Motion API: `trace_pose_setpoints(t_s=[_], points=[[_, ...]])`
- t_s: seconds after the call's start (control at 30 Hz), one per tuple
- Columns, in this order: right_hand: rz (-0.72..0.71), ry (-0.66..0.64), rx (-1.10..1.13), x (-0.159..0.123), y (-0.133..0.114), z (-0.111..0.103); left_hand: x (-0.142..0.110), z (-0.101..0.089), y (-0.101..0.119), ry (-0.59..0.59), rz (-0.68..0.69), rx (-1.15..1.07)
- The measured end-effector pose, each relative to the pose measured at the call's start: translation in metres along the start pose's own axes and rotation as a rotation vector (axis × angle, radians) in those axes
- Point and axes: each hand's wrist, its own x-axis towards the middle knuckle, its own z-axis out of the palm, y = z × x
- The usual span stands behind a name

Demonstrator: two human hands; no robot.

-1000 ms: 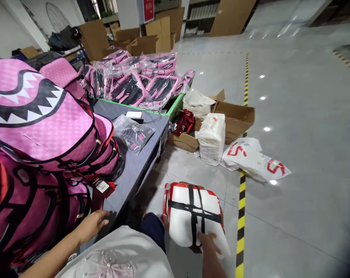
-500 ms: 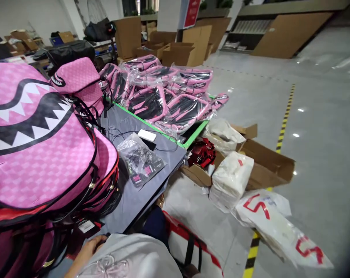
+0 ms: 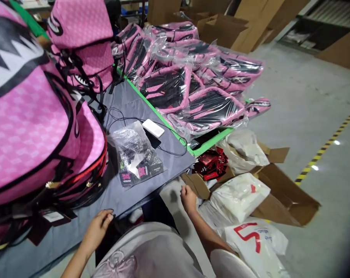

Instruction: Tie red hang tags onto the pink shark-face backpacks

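Note:
My left hand (image 3: 101,227) rests at the near edge of the grey table (image 3: 152,185), its fingers loosely bent and nothing visible in them. Beside the table, my right hand (image 3: 189,199) hangs with curled fingers close to a cardboard box flap (image 3: 196,185); no held thing shows. In front of my left hand lies a clear plastic bag (image 3: 136,148) with dark, pink-printed tags in it. A white power bank (image 3: 153,128) and a dark phone-like slab (image 3: 152,139) lie behind it with a black cable. Pink shark-mouth backpacks (image 3: 24,143) stand on the left.
Plastic-wrapped pink backpacks (image 3: 204,110) are piled beyond the green table edge (image 3: 152,108). On the right floor are an open carton (image 3: 287,197), red-and-black packets (image 3: 211,164) and white plastic bags (image 3: 241,197). Yellow-black tape (image 3: 322,150) marks the floor.
My view has tilted down and closer to the table. My right hand has come into view beside the box. My left hand now shows more fully at the table edge.

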Motion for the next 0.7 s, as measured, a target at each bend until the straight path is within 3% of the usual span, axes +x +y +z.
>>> trace_pose_setpoints(t_s=[0.1, 0.2, 0.3, 0.37, 0.5, 0.6, 0.7], points=[[-0.308, 0.112, 0.193, 0.029, -0.037, 0.002, -0.01, 0.024, -0.021, 0.21, 0.022, 0.002], [-0.479, 0.13, 0.209, 0.026, -0.085, 0.009, -0.025, 0.05, -0.029, 0.406, 0.132, 0.085], [-0.533, 0.046, 0.132, 0.009, -0.128, 0.015, -0.051, 0.074, -0.025, 0.523, 0.241, 0.106], [-0.526, -0.04, 0.017, -0.001, -0.147, 0.016, -0.075, 0.087, -0.022, 0.491, 0.269, 0.048], [-0.686, -0.169, -0.125, -0.015, -0.159, 0.01, -0.127, 0.113, -0.031, 0.341, 0.223, -0.057], [-0.785, -0.214, -0.149, -0.028, -0.153, 0.006, -0.153, 0.129, -0.048, 0.414, 0.113, -0.148], [-0.825, -0.195, -0.161, -0.047, -0.145, 0.007, -0.163, 0.137, -0.06, 0.465, 0.082, -0.225]])
